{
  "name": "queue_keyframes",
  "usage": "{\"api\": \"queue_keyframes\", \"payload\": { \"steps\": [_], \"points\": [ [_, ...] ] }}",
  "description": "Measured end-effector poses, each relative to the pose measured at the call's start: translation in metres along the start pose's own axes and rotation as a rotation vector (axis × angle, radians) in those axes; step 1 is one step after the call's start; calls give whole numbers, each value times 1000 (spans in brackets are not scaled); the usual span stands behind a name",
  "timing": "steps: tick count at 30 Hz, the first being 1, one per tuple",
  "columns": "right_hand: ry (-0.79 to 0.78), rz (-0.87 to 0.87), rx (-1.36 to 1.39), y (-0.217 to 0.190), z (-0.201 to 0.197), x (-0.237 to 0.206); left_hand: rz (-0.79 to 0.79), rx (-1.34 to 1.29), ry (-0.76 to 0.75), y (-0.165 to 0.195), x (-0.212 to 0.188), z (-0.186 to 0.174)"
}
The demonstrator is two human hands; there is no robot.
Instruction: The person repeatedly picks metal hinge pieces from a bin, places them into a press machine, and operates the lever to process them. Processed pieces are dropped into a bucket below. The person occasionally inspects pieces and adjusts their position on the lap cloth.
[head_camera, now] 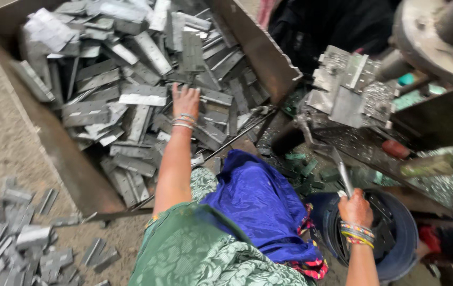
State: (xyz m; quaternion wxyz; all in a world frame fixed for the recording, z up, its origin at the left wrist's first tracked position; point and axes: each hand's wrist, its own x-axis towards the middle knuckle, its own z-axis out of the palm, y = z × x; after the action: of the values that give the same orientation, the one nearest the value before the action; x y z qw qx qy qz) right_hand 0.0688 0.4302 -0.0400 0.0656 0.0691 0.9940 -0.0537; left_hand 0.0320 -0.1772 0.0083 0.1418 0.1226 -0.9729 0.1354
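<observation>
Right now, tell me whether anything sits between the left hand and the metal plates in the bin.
Nothing visible does. The left hand already rests on the heaped metal plates inside the bin, fingers spread on the pile.

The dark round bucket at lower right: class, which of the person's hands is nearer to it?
Right. The right hand is above the dark round bucket, holding a flat metal strip; the left hand reaches into the rusty metal bin.

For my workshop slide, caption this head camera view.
Left hand reaches into a rusty metal bin of flat grey metal plates; right hand holds one grey metal strip upright.
</observation>
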Motion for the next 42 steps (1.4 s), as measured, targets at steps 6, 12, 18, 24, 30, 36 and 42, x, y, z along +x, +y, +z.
{"api": "queue_keyframes", "payload": {
  "steps": [6,12,18,24,30,36,42],
  "points": [
    [66,-66,4,-28,-29,-27,132,-113,120,-12,-15,0],
    [571,-381,81,-94,-84,-61,-92,-662,245,8,-29,-20],
    [-418,-467,1148,-160,-82,-70,-239,-1961,-345,95,-75,-67],
    [-1132,-323,1775,-149,-53,-80,-28,-2644,-708,149,-115,-90],
    [-1136,-322,1848,-143,-54,-91,213,-2689,-866,159,-121,-99],
    [-587,-346,1533,-159,-36,-90,-401,-2555,-722,195,-124,-103],
    [-595,-160,1601,-162,-32,-84,-526,-2608,-624,211,-147,-55]
  ]
}}
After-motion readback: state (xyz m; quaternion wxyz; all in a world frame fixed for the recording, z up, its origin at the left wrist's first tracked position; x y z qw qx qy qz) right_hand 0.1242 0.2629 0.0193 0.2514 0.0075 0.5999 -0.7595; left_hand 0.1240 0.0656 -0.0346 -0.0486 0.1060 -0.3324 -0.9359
